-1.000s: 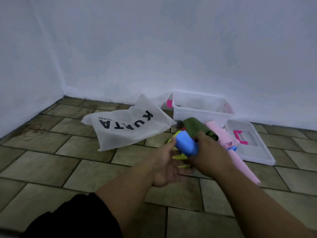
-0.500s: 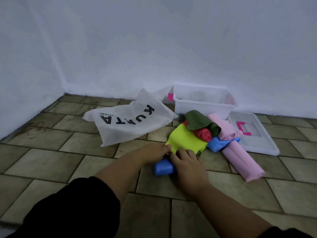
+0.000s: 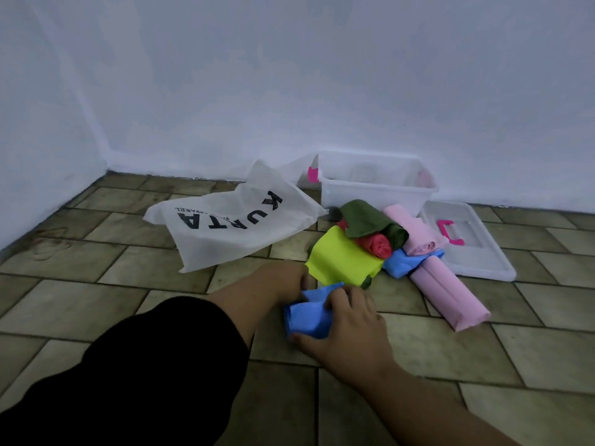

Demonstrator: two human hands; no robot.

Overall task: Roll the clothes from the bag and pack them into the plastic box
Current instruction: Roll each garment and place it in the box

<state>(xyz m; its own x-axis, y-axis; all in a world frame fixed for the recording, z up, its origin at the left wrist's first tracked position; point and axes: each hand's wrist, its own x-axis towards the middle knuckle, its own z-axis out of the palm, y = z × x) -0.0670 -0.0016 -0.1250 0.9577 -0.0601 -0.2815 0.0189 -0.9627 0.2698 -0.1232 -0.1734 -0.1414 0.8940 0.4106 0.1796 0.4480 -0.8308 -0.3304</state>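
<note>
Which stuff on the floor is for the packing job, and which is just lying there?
For the job: blue cloth in the right hand, left hand touching it; clothes pile; plastic box; white bag.
Just lying about: box lid.

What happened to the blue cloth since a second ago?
The blue cloth came down from the air in front of the pile to the floor tiles, nearer the person. The right hand grips it there; the left hand meets its far edge, fingers hidden. The bag, the plastic box, its lid and the pile of clothes stayed put.
</note>
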